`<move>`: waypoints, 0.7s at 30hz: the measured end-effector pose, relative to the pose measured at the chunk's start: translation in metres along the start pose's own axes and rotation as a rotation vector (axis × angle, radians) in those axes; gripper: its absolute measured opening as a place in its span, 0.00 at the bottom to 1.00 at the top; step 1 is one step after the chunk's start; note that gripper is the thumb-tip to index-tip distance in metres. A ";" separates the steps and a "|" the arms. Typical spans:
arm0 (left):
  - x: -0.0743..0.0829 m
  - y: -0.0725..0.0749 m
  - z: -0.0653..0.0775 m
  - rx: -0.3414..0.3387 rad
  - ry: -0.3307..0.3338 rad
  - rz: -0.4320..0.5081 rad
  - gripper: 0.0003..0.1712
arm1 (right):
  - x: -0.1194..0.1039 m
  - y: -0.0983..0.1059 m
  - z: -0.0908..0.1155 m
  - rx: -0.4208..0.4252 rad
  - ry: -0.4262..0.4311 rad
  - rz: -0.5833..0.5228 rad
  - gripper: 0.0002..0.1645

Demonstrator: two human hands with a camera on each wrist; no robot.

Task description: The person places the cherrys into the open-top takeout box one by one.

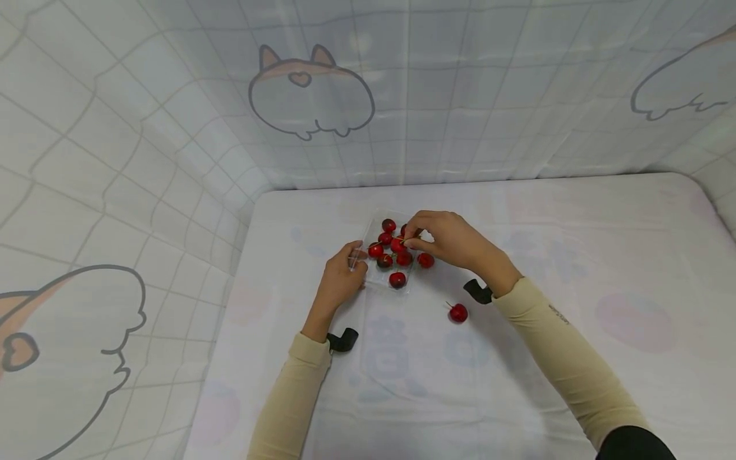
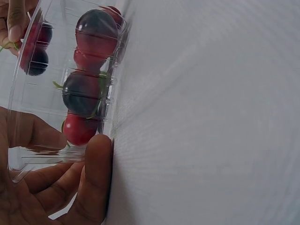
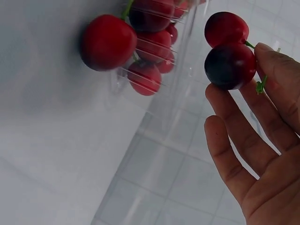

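A clear plastic box [image 1: 379,278] holding several red and dark cherries [image 1: 384,260] lies on the table. At its left side my left hand [image 1: 339,276] grips the wall between thumb and fingers [image 2: 97,164]. Over the box, my right hand [image 1: 447,239] pinches green stems between thumb and forefinger. From these stems hangs a pair of dark red cherries [image 3: 229,65], above the cherries in the box. One loose cherry [image 1: 425,260] rests just outside the box's right edge, below the right hand. Another cherry with a stem [image 1: 458,313] lies nearer the front.
A white cloth with faded prints covers the table [image 1: 402,383]. Behind it and on the left hang tiled-pattern curtains [image 1: 460,96] with cartoon drawings. Black camera mounts [image 1: 343,340] sit at both wrists.
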State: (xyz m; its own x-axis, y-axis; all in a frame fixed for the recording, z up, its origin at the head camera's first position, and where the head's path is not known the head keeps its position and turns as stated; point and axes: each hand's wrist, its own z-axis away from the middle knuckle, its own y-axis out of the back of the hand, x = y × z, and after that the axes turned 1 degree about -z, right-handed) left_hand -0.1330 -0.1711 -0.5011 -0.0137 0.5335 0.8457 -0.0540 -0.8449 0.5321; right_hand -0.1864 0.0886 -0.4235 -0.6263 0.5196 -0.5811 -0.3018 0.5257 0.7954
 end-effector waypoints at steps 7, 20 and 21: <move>-0.001 -0.001 0.000 0.004 0.006 -0.015 0.28 | 0.004 -0.011 -0.005 0.004 0.025 0.008 0.06; 0.001 -0.001 0.000 0.009 0.008 -0.010 0.29 | 0.009 -0.029 -0.013 0.023 0.020 0.069 0.05; 0.001 -0.001 0.000 0.008 0.011 -0.014 0.29 | 0.010 -0.030 -0.013 0.024 0.022 0.080 0.06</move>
State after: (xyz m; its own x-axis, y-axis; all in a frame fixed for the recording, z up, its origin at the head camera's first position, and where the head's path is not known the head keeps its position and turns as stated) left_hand -0.1333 -0.1698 -0.5007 -0.0241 0.5456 0.8377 -0.0460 -0.8377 0.5442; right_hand -0.1926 0.0690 -0.4510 -0.6633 0.5459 -0.5120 -0.2331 0.4993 0.8345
